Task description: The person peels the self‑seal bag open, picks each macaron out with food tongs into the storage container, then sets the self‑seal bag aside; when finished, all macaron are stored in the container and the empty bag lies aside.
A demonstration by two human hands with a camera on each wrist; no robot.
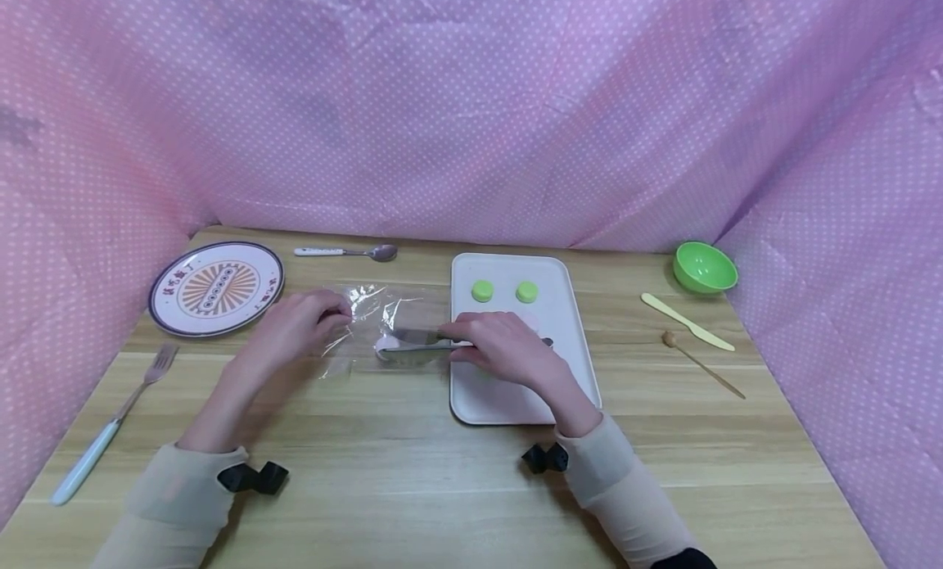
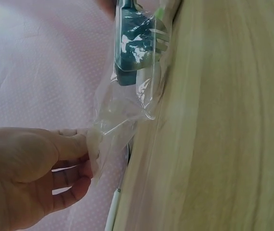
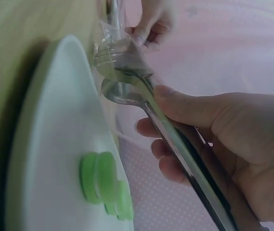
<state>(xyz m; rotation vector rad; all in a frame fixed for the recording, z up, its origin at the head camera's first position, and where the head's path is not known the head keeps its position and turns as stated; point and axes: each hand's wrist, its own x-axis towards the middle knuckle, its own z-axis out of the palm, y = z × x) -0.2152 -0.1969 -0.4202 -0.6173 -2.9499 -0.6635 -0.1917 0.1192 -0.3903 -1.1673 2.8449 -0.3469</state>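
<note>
My left hand (image 1: 298, 323) pinches the edge of a clear plastic bag (image 2: 120, 108) between thumb and fingers, left of the tray. My right hand (image 1: 508, 345) grips metal tongs (image 3: 168, 132), whose head reaches into the bag. By the tong tips in the head view lies a small pale pinkish-white piece (image 1: 386, 342); its kind is unclear through the shiny film. Beneath my right hand is a white rectangular tray (image 1: 508, 401). Two green macarons (image 1: 482, 291) (image 3: 98, 177) sit at its far end, with a faint pale pink round piece partly behind the hand.
A round patterned plate (image 1: 217, 289) and a fork (image 1: 114, 426) lie on the left. At the back is a spoon (image 1: 368, 253). On the right are a green bowl (image 1: 705, 268), a pale yellow knife (image 1: 685, 321) and a thin wooden stick (image 1: 707, 366). Pink dotted cloth surrounds the table.
</note>
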